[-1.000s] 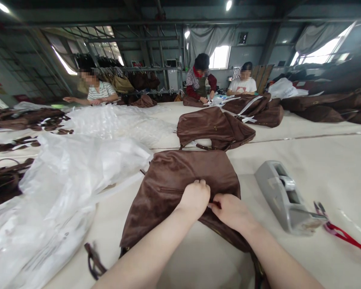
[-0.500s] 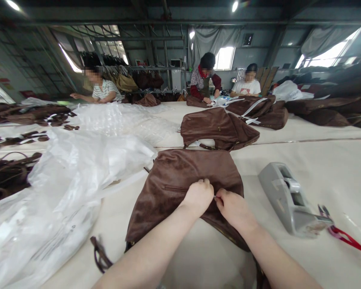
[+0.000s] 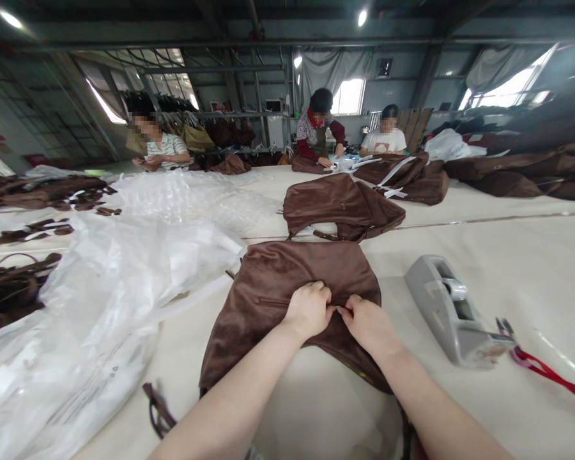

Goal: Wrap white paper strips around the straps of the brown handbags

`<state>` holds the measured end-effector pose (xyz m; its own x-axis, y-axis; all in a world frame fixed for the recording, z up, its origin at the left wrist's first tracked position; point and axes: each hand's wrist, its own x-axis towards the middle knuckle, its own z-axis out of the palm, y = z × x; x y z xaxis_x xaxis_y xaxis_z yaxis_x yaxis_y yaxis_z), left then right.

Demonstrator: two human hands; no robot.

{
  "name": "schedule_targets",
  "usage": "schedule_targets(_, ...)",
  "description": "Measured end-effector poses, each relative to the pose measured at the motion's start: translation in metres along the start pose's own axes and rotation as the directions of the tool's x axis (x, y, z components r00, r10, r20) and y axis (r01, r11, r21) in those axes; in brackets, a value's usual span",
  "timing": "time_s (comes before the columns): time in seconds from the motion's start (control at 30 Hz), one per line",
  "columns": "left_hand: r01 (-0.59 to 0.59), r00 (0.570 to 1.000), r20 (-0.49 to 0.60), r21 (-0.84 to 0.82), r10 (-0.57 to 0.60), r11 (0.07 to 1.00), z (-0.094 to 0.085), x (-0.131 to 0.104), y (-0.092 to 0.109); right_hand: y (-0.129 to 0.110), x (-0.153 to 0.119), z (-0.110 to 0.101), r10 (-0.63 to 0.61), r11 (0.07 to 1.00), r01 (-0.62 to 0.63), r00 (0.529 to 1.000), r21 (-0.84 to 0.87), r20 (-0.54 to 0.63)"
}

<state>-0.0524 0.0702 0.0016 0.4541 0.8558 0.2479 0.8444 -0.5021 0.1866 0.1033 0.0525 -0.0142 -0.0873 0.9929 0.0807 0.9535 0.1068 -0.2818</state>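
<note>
A brown leather handbag point(image 3: 311, 262) lies flat on the table in front of me, its curved opening towards me. A zip point(image 3: 273, 302) runs across its face and passes under my left hand. My left hand point(image 3: 309, 310) is closed in a pinch over the right part of the bag. Close beside it, my right hand point(image 3: 368, 324) pinches too, fingertips nearly meeting those of the left. Something tiny and pale shows between the fingertips, too small to name. A brown strap end point(image 3: 158, 409) lies left of my left forearm.
A grey tape dispenser point(image 3: 436, 306) stands right of the bag, beside a red-handled cutting tool point(image 3: 512, 342). Clear plastic bags point(image 3: 105, 287) cover the left side. Another brown bag point(image 3: 316, 201) lies just beyond. Three co-workers are across the table, one point(image 3: 319, 131) bent over a bag.
My hands stay pinched at the same part of the bag; the right fingers have shifted slightly. The camera view has moved a little. The co-worker at left has drawn an outstretched arm in.
</note>
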Motion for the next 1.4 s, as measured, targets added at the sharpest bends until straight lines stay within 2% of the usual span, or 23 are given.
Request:
schedule_targets(0.1, 0.031, 0.999, 0.007, 0.076, -0.031, 0.997, 0.007, 0.001, 0.005, -0.004, -0.006, -0.002, -0.01, 1.0, 0.01, 1.0, -0.017, 0.022)
schedule_targets(0.2, 0.142, 0.99, 0.006, 0.138, -0.144, 0.98, 0.013, 0.006, 0.011, -0.01, -0.012, -0.003, -0.023, 0.998, 0.025, 0.999, -0.056, 0.039)
schedule_targets(0.27, 0.212, 0.977, -0.042, 0.14, -0.208, 0.967, 0.016, 0.009, 0.012, -0.014, -0.014, -0.003, -0.054, 0.997, 0.055, 0.998, -0.06, 0.021)
schedule_targets(0.33, 0.225, 0.97, -0.117, 0.107, -0.213, 0.968, 0.015, 0.011, 0.008, -0.015, -0.015, -0.003, -0.093, 0.994, 0.092, 0.996, -0.05, -0.003)
schedule_targets(0.4, 0.174, 0.974, -0.152, 0.042, -0.166, 0.984, 0.01, 0.009, -0.001, -0.013, -0.013, -0.002, -0.133, 0.991, 0.132, 0.991, -0.027, -0.032)
schedule_targets(0.5, 0.077, 0.99, -0.113, -0.056, -0.083, 0.996, -0.004, 0.002, -0.023, -0.011, -0.009, -0.003, -0.235, 0.97, 0.24, 0.962, 0.025, -0.138)
schedule_targets(0.57, 0.099, 0.991, -0.077, -0.083, -0.105, 0.992, -0.012, -0.002, -0.039, -0.012, -0.006, -0.003, -0.335, 0.938, 0.347, 0.919, 0.024, -0.206)
schedule_targets(0.63, 0.162, 0.985, -0.054, -0.081, -0.167, 0.983, -0.016, -0.003, -0.05, -0.014, -0.001, -0.002, -0.44, 0.895, 0.445, 0.87, -0.027, -0.222)
schedule_targets(0.7, 0.192, 0.98, -0.049, -0.055, -0.194, 0.98, -0.016, -0.003, -0.055, -0.017, 0.005, 0.0, -0.527, 0.85, 0.515, 0.828, -0.113, -0.193)
schedule_targets(0.8, 0.168, 0.983, -0.079, 0.003, -0.167, 0.986, -0.011, -0.004, -0.051, -0.018, 0.015, 0.003, -0.628, 0.765, 0.588, 0.771, -0.261, -0.105)
schedule_targets(0.97, 0.152, 0.983, -0.104, 0.015, -0.15, 0.988, -0.007, -0.006, -0.048, -0.019, 0.023, 0.004, -0.72, 0.61, 0.661, 0.692, -0.437, 0.042)
schedule_targets(1.07, 0.142, 0.983, -0.122, 0.003, -0.14, 0.99, -0.005, -0.007, -0.051, -0.025, 0.024, 0.005, -0.739, 0.552, 0.679, 0.668, -0.485, 0.094)
schedule_targets(1.23, 0.123, 0.983, -0.136, -0.005, -0.123, 0.992, -0.004, -0.007, -0.052, -0.034, 0.032, 0.002, -0.733, 0.504, 0.693, 0.659, -0.516, 0.169)
schedule_targets(1.4, 0.105, 0.983, -0.147, -0.018, -0.107, 0.994, -0.005, -0.009, -0.051, -0.023, 0.036, -0.01, -0.736, 0.456, 0.734, 0.629, -0.504, 0.25)
